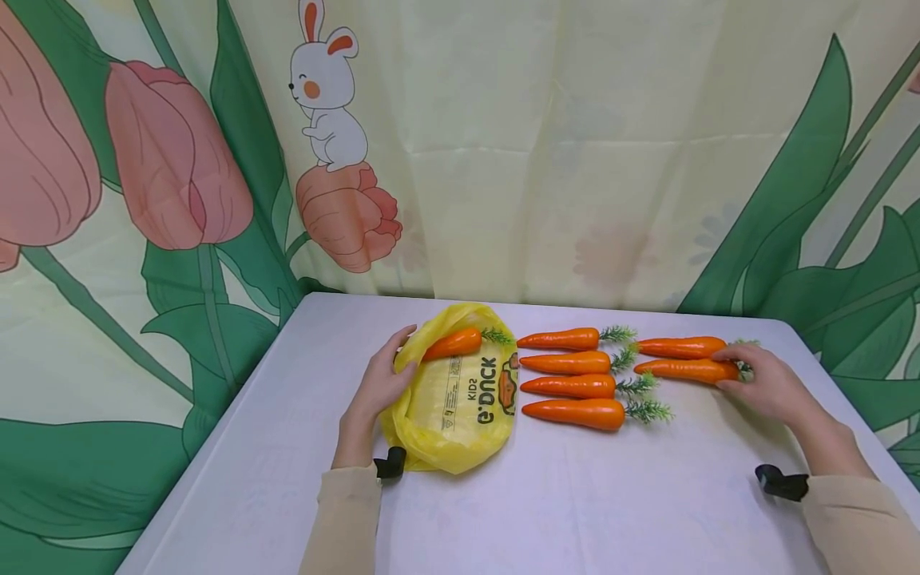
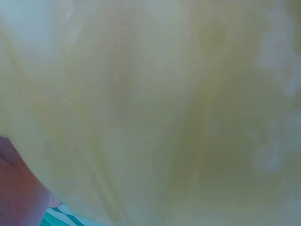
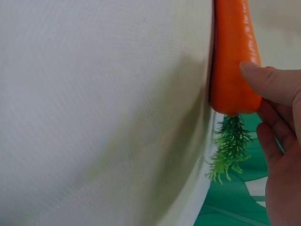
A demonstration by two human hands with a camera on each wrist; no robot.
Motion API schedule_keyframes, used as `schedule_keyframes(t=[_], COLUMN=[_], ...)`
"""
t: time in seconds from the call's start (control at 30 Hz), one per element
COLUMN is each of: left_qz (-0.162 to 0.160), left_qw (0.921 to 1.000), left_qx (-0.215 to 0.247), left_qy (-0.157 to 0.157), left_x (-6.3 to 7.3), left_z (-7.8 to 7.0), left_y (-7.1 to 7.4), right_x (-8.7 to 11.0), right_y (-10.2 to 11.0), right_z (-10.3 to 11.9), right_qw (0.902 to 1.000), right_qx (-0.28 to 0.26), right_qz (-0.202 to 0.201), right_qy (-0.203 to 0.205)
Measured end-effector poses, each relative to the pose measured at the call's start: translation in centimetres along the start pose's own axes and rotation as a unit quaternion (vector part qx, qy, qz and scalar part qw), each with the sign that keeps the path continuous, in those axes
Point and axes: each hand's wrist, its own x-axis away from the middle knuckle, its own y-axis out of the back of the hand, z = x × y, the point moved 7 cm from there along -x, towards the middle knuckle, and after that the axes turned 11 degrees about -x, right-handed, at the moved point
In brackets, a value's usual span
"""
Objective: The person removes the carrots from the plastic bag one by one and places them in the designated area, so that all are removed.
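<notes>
At the left side of a yellow plastic bag [image 1: 460, 431], my left hand [image 1: 378, 383] holds the open rim between thumb and fingers. A toy carrot [image 1: 454, 344] with a green top lies in the bag's mouth. The bag fills most of the left wrist view, blurred. To the right, my right hand [image 1: 765, 382] pinches the leafy end of a toy carrot [image 1: 676, 370], with the thumb on its near side. A further carrot [image 1: 683, 346] lies just beyond, by the fingertips. In the right wrist view, the thumb presses the thick end of the carrot [image 3: 233, 70].
Several toy carrots lie in a column between bag and right hand, tips pointing left; the nearest carrot [image 1: 575, 413] is at the front. A white-covered table [image 1: 575, 511] carries everything. Behind it hangs a curtain [image 1: 575, 160] printed with tulips and a rabbit.
</notes>
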Motion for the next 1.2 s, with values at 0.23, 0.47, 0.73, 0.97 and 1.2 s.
schedule_keyframes(t=[0.23, 0.47, 0.73, 0.97, 1.2], left_qz=[0.003, 0.003, 0.005, 0.004, 0.007], left_qw=[1.0000, 1.0000, 1.0000, 1.0000, 0.9999], left_qx=[0.000, 0.000, 0.000, 0.002, 0.006], left_qy=[0.001, 0.009, 0.007, 0.005, 0.012], left_x=[0.0, 0.0, -0.1, 0.0, 0.0], left_z=[0.0, 0.2, 0.0, -0.2, -0.3], left_y=[0.0, 0.0, -0.1, 0.1, 0.0], right_x=[0.1, 0.0, -0.7, -1.6, -2.9], right_y=[0.4, 0.4, 0.0, -1.1, -2.0], right_z=[0.6, 1.9, 4.1, 6.6, 9.4], right_qw=[1.0000, 1.0000, 0.9995, 0.9986, 0.9963], right_qx=[-0.002, -0.005, -0.009, -0.024, -0.015], right_qz=[0.001, -0.006, -0.018, -0.015, -0.015], right_qy=[-0.001, 0.004, 0.024, 0.045, 0.083])
